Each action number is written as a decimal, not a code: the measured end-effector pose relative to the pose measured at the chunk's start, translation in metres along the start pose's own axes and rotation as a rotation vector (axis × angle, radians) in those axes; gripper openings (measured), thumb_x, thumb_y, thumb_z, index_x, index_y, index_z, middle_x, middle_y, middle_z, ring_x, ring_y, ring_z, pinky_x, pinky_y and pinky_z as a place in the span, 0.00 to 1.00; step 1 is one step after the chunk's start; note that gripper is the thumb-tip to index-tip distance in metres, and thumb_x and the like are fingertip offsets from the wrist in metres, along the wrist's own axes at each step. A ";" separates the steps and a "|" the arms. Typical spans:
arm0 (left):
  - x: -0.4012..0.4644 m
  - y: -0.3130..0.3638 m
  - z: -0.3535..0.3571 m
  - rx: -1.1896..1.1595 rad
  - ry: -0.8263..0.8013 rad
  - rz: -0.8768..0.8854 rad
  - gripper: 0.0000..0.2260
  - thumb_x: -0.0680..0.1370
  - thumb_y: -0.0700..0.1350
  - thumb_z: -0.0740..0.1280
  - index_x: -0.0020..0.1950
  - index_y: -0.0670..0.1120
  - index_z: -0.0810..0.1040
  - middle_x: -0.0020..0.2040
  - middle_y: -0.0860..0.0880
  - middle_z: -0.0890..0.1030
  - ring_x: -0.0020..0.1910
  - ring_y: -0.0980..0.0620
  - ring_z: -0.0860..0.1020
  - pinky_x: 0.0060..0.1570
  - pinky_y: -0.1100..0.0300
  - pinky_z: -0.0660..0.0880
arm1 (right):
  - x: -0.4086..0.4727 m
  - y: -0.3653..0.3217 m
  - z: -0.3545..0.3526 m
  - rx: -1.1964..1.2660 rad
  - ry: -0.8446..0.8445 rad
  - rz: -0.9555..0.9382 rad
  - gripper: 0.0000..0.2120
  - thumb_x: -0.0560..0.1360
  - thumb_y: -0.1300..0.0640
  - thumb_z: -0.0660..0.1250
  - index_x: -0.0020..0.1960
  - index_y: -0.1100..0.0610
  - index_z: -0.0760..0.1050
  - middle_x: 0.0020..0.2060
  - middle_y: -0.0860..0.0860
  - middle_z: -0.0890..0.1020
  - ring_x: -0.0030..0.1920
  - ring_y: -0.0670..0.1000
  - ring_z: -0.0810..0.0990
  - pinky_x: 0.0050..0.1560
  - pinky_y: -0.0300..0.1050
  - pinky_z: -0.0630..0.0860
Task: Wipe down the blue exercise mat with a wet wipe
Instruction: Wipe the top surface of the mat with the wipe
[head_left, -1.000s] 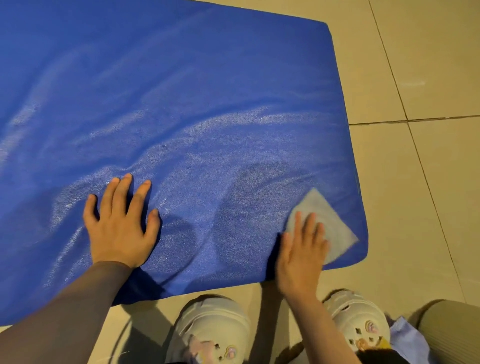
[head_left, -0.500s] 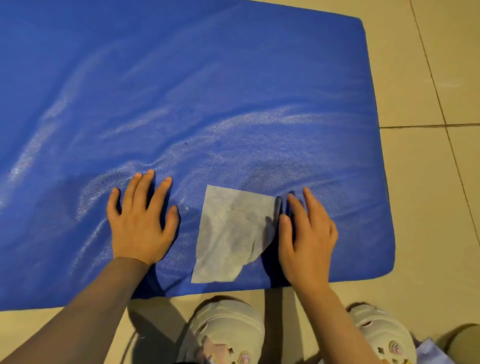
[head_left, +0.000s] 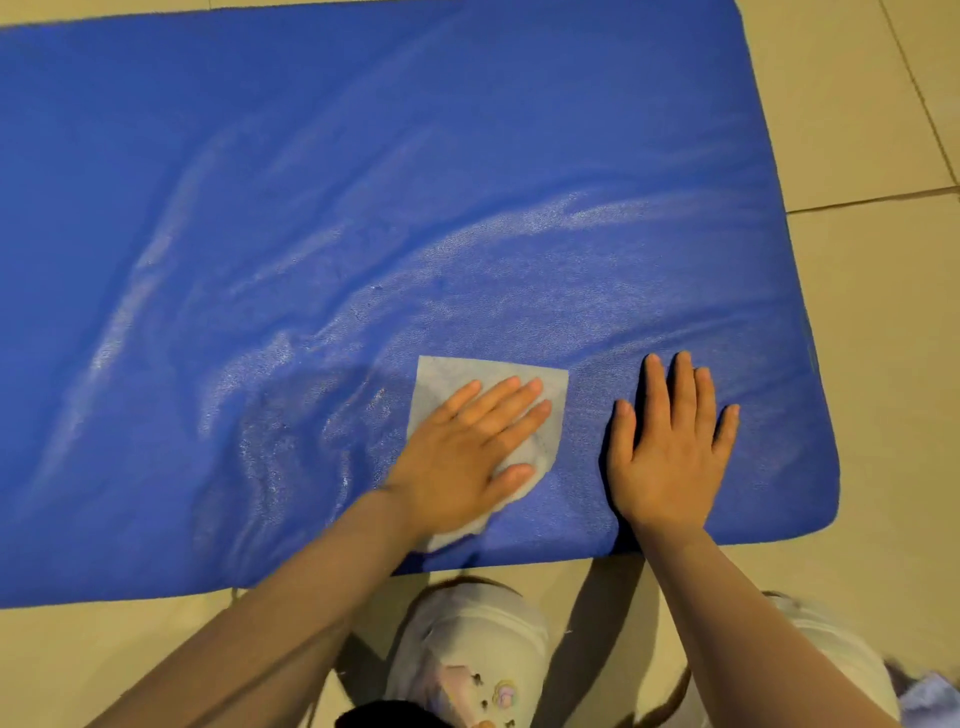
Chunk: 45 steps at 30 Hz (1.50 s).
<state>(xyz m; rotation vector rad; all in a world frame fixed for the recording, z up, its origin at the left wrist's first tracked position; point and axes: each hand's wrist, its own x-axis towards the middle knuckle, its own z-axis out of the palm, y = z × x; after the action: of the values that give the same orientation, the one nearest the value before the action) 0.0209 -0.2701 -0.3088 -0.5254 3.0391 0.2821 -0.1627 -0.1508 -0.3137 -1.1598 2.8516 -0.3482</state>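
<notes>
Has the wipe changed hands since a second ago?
Yes. The wet wipe, earlier under the right hand at the mat's near-right corner, now sits further left along that edge, under the left hand.

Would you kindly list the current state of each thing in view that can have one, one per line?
Blue exercise mat: flat on the tiled floor, surface showing shiny wet streaks.
Wet wipe: unfolded, lying on the mat, pressed under the left hand.
Left hand: flat, fingers straight, on the wipe.
Right hand: flat, fingers spread, pressing the bare mat.
</notes>
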 end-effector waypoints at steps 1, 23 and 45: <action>-0.003 -0.012 0.004 -0.004 -0.006 -0.031 0.26 0.83 0.59 0.49 0.78 0.48 0.63 0.78 0.48 0.62 0.77 0.49 0.60 0.73 0.49 0.55 | 0.000 0.001 0.000 0.000 0.001 0.003 0.27 0.81 0.44 0.50 0.76 0.53 0.64 0.76 0.56 0.64 0.77 0.57 0.59 0.75 0.63 0.50; -0.013 0.031 0.007 -0.017 -0.018 0.009 0.26 0.82 0.60 0.53 0.78 0.52 0.64 0.79 0.47 0.62 0.78 0.46 0.60 0.75 0.46 0.55 | -0.002 0.003 0.003 0.024 0.070 -0.010 0.26 0.81 0.46 0.50 0.75 0.54 0.66 0.75 0.57 0.65 0.76 0.59 0.60 0.74 0.63 0.51; 0.002 0.013 0.006 0.008 -0.033 0.190 0.27 0.82 0.62 0.51 0.78 0.52 0.64 0.79 0.46 0.61 0.78 0.46 0.58 0.76 0.46 0.50 | -0.001 0.003 0.003 0.050 0.072 0.005 0.24 0.81 0.49 0.51 0.75 0.54 0.65 0.75 0.56 0.65 0.76 0.58 0.60 0.75 0.62 0.51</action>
<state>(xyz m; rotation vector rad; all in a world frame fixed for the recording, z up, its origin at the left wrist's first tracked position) 0.0148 -0.2575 -0.3131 -0.2294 3.0594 0.2828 -0.1634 -0.1485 -0.3170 -1.1549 2.8874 -0.4681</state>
